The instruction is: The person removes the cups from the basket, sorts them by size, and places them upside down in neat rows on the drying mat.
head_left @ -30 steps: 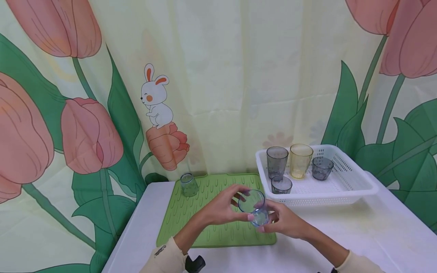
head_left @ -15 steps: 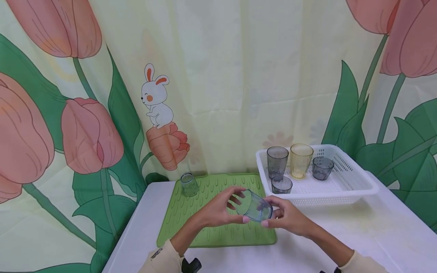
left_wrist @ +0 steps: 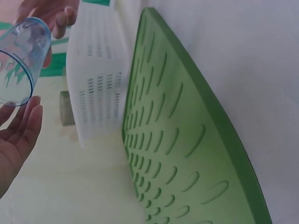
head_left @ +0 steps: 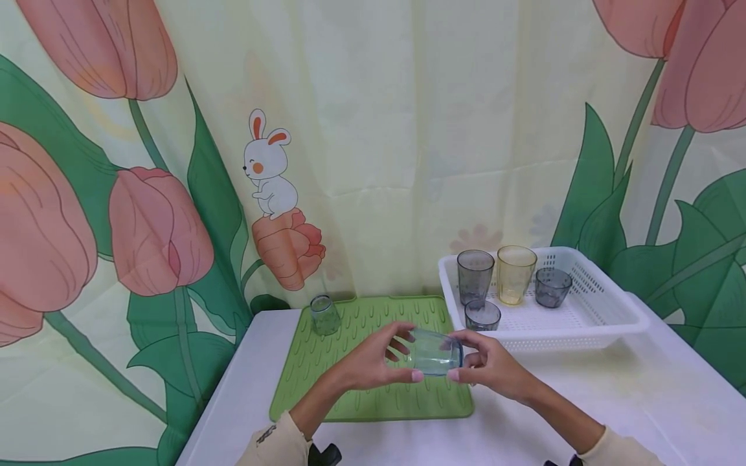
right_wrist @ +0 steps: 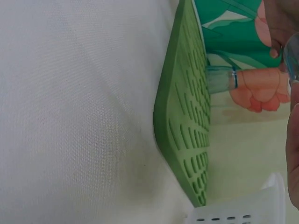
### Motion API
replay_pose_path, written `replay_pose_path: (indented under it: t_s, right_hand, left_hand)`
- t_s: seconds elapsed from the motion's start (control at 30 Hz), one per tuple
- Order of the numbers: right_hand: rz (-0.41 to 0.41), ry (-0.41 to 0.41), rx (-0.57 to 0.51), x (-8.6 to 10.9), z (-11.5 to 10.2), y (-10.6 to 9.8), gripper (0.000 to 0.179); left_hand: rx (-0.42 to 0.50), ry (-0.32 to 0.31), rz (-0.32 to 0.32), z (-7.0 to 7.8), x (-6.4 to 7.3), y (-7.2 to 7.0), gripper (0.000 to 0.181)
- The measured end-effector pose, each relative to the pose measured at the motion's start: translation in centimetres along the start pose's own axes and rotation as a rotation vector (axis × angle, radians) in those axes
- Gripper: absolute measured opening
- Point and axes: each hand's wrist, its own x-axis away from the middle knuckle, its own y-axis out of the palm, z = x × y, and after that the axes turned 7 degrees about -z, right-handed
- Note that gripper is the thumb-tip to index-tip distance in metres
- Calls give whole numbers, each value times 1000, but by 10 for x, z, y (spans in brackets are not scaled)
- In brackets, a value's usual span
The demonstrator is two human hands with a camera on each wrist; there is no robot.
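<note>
A clear bluish drinking glass (head_left: 434, 356) lies on its side in the air above the green ridged mat (head_left: 373, 406), its open end toward the left. My right hand (head_left: 494, 367) pinches it at the base end between thumb and fingers. My left hand (head_left: 373, 364) holds the rim end, thumb below and fingers spread behind. In the left wrist view, the left fingertips (left_wrist: 33, 103) meet the rim. A second glass (head_left: 324, 317), greenish and tapered, stands upside down at the mat's far left corner. In the right wrist view the held glass (right_wrist: 292, 56) is mostly cut off.
A white perforated basket (head_left: 559, 338) stands at the back right. Inside are a tall grey glass (head_left: 474, 278), a yellow glass (head_left: 515, 275) and short grey glasses (head_left: 552, 289). A white cloth (head_left: 524, 427) covers the table; a printed curtain (head_left: 373, 129) hangs behind.
The held glass has turned from a tilted stance with its mouth toward me to lying level, mouth left. Both hands have stayed at nearly the same place. The other glasses have not moved.
</note>
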Motion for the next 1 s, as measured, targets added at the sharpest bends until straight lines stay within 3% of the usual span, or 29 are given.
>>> replay_pose_path:
  t_s: [0.53,1.0]
  right_hand:
    - [13,-48,-130,-5,-1,6,61]
    - [23,-84,-101,-9,-3,9,67]
  left_hand:
    - [62,2,1,-5,4,0,72]
    - [72,-2,6,-10,9,0,72]
